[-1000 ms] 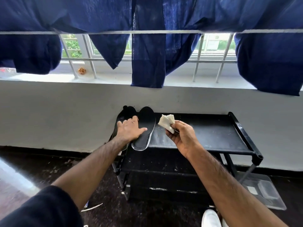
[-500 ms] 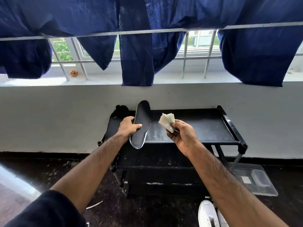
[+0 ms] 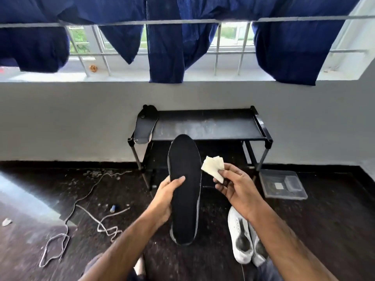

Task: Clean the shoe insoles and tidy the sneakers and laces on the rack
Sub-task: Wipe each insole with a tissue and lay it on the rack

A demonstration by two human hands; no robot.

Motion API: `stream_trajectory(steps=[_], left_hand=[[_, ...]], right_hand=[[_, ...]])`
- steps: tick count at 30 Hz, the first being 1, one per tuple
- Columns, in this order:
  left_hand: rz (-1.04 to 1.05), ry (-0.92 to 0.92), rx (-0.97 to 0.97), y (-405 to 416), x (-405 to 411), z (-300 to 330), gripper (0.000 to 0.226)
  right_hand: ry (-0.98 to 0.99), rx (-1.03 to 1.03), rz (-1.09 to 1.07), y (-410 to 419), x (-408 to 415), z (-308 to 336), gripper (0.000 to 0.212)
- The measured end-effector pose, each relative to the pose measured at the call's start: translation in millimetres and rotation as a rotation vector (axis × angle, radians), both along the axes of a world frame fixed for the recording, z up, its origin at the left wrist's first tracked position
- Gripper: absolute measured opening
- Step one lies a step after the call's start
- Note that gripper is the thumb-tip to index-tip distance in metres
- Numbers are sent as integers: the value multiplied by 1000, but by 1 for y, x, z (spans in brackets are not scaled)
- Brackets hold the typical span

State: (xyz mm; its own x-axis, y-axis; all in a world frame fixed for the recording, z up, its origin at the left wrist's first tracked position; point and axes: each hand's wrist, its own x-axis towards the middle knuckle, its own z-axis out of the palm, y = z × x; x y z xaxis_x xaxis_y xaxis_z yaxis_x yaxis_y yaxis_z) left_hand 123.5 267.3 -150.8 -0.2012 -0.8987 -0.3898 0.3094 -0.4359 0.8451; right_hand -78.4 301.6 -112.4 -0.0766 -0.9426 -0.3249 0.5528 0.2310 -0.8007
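My left hand [image 3: 165,197] grips a black insole [image 3: 183,179] at its left edge and holds it upright in front of me, thumb across its face. Just to its right, my right hand [image 3: 236,187] pinches a folded white wipe [image 3: 213,166]. A second black insole [image 3: 145,125] lies on the left end of the black shoe rack [image 3: 213,127]. Two white sneakers [image 3: 242,238] stand on the floor at the lower right. White laces [image 3: 97,218] trail loose over the dark floor on the left.
A clear plastic box [image 3: 282,185] sits on the floor right of the rack. Blue cloths [image 3: 166,47] hang from a rail before the barred window. Small bits of debris and a scrap [image 3: 6,222] lie on the floor at left.
My left hand has lifted the insole off the rack and brought it toward me, now upright. The view has pulled back, showing the floor, laces and sneakers. The wipe stays in my right hand.
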Motion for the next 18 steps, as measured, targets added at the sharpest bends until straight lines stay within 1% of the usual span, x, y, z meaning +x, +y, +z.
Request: stream_trajectory(steps=[4, 8, 13, 16, 18], left_hand=[[-2, -19, 70, 58, 4, -24, 29], [-90, -51, 139, 110, 0, -37, 29], [-160, -127, 72, 135, 3, -50, 52], [-162, -135, 24, 139, 6, -55, 62], [-162, -130, -19, 141, 8, -60, 67]], right_hand=[[42, 51, 3, 52, 7, -25, 24], [142, 99, 1, 88, 15, -45, 23], [128, 96, -49, 119, 21, -60, 22], [79, 43, -100, 124, 21, -66, 25], [80, 0, -122, 123, 19, -69, 28]])
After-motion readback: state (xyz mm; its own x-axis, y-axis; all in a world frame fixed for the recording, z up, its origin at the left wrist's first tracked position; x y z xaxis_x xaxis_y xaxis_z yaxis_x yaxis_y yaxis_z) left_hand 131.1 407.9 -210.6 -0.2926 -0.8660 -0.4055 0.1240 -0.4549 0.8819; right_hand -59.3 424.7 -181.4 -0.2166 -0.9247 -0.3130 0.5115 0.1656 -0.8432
